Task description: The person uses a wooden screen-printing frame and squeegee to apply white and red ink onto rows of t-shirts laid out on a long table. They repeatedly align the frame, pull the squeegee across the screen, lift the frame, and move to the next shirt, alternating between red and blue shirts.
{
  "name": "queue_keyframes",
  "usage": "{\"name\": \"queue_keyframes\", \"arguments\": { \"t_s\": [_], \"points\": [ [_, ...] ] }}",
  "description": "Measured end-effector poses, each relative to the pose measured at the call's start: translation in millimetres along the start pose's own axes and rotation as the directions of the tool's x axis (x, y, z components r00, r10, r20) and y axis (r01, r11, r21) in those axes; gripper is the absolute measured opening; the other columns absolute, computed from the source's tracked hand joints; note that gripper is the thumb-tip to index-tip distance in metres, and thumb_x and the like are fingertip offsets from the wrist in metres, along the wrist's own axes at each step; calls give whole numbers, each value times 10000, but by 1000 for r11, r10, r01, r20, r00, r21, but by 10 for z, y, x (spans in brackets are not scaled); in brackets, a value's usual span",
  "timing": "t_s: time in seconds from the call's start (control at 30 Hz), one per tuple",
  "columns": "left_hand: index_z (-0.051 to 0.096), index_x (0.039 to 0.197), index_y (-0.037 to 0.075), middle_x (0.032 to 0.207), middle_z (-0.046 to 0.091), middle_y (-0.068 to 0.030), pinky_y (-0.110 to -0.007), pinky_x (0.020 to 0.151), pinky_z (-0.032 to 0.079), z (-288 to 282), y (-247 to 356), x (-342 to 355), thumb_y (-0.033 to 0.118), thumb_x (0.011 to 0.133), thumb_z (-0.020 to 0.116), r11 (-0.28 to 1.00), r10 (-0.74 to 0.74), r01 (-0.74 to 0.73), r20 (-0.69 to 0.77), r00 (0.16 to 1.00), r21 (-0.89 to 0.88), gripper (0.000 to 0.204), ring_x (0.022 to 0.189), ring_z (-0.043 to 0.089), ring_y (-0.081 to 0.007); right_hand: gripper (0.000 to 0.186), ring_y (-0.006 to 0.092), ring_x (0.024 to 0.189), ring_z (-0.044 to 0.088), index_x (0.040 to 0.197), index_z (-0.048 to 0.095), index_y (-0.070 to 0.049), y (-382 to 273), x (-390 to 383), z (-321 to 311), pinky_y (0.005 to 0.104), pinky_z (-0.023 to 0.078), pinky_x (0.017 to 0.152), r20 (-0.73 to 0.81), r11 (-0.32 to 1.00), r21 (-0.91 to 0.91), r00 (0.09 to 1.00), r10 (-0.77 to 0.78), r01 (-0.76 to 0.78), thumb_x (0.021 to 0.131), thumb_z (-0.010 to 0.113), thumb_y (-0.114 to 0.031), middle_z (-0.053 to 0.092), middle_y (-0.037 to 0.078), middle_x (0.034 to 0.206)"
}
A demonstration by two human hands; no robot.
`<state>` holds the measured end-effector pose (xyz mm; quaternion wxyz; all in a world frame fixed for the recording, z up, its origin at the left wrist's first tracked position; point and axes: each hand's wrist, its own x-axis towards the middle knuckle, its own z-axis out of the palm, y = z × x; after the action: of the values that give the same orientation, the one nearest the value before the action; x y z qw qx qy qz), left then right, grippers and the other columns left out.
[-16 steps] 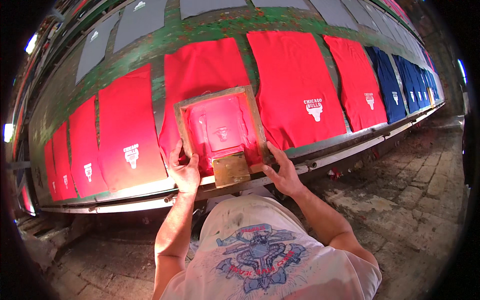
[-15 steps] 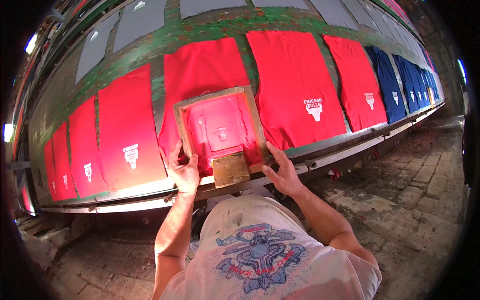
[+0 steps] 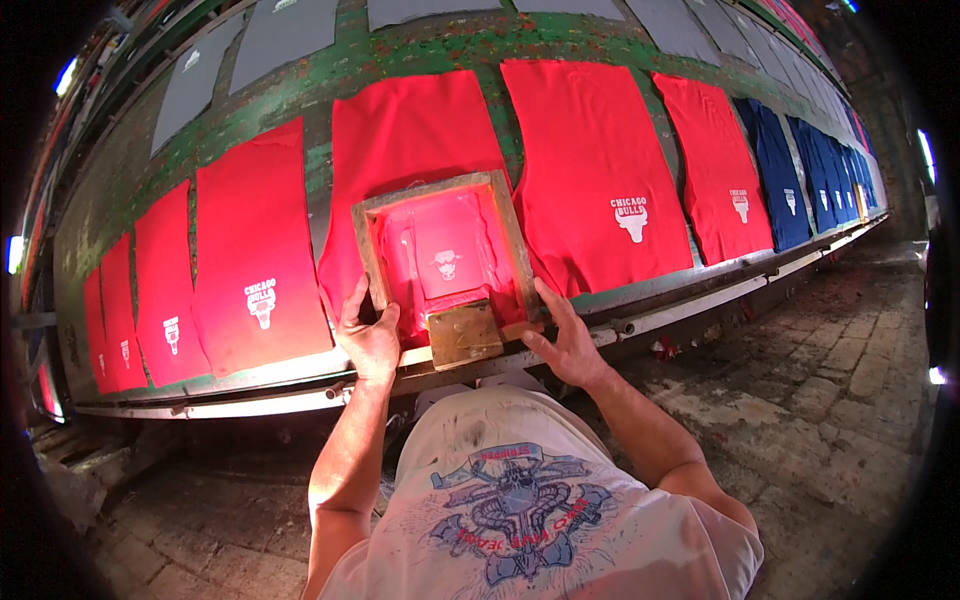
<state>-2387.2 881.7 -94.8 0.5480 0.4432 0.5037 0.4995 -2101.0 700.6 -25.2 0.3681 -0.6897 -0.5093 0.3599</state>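
Observation:
A wooden-framed printing screen (image 3: 433,190) lies at a slight tilt over the lower part of a red fabric panel (image 3: 420,120). My left hand (image 3: 368,338) grips its near left side, thumb and fingers apart around the edge. On the near right corner, my right hand (image 3: 567,342) holds the frame in the same way. A pale bull-head motif (image 3: 443,264) shows in the pinkish mesh. Against the near end of the frame rests a wooden block (image 3: 463,335), perhaps a squeegee handle; its lower edge is hidden.
Red panels with white prints, such as this one (image 3: 600,180), line the long green table (image 3: 420,48) on both sides. Dark blue panels (image 3: 770,170) lie farther right, grey panels (image 3: 285,45) across the far side. A metal rail (image 3: 690,303) runs along the near edge, above a brick floor (image 3: 800,370).
The motif in the mesh looks whiter and clearer than before. Both hands keep their hold on the frame, and the whole view has shifted slightly.

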Motion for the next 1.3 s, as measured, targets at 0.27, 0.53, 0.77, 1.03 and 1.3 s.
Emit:
{"name": "queue_keyframes", "arguments": {
  "t_s": [0.27, 0.53, 0.77, 1.03, 1.3],
  "points": [
    [663, 1521, -57, 1447, 745, -133, -311, 1023, 596, 0, -61, 9, -274, 888, 697, 1000, 25, -25, -12, 1000, 0, 670, 1221, 731, -174, 735, 444, 1399, 615, 1582, 562, -31, -316, 82, 97, 550, 495, 1171, -109, 852, -349, 886, -450, 390, 917, 862, -129, 621, 223, 1545],
    [701, 1471, -39, 1327, 784, -94, -329, 1047, 600, 19, -11, 5, -210, 872, 761, 999, 13, -12, -24, 1000, 47, 626, 1149, 746, -166, 526, 366, 1348, 645, 1358, 754, -56, -553, 167, 222, 518, 540, 1111, 261, 671, -411, 785, -562, 617, 849, 824, -167, 674, 133, 1466],
    [693, 1482, -48, 1343, 770, -105, -326, 1059, 590, 14, -16, 16, -177, 869, 784, 999, -35, 35, -5, 999, 40, 633, 1179, 735, -174, 529, 366, 1225, 685, 1341, 749, -18, -716, 394, 270, 515, 567, 1026, 150, 676, -362, 756, -637, 642, 815, 753, -71, 713, 141, 1370],
    [693, 1487, -31, 1423, 716, -146, -373, 1162, 548, 34, -71, 37, -118, 861, 805, 996, 28, -29, 13, 1000, 85, 642, 1309, 706, -236, 533, 355, 1162, 708, 1351, 742, -22, -982, 487, 356, 502, 580, 1022, 195, 677, -468, 813, -549, 569, 819, 743, -51, 744, 128, 1259],
    [632, 1509, -78, 1472, 721, -160, -365, 1177, 532, 22, -129, 37, -164, 866, 777, 968, 102, -111, 51, 993, 227, 664, 1325, 702, -226, 475, 395, 1162, 719, 1315, 740, -20, -1048, 641, 361, 519, 580, 1032, 260, 731, -476, 872, -414, 489, 846, 681, 28, 774, 164, 1239]
  ]
}}
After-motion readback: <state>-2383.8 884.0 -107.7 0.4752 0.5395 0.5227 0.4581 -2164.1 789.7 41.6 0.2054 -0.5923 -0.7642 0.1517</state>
